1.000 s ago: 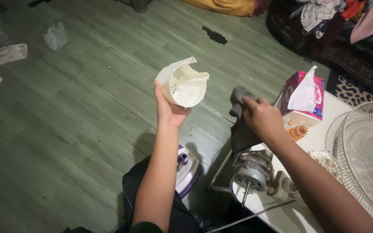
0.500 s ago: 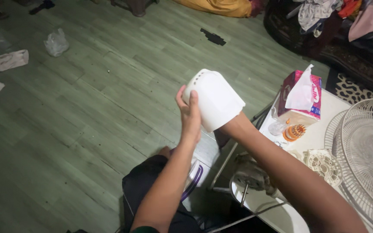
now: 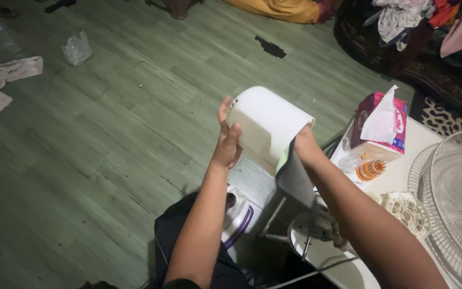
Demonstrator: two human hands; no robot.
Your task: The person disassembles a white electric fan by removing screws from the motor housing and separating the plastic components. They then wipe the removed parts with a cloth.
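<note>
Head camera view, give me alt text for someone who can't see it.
A person's left hand steadies a white plastic fan motor cover while the right hand reaches inside it with a dark grey cloth that hangs out of the opening. Below are a green plank floor and a white table holding a tissue box, fan motor and fan grille.

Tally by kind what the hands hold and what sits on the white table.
White plastic housing: 1
Grey cloth: 1
Tissue box: 1
Fan grille: 1
Fan motor: 1
Orange round part: 1
Cream vented disc: 1
Total: 7
</note>
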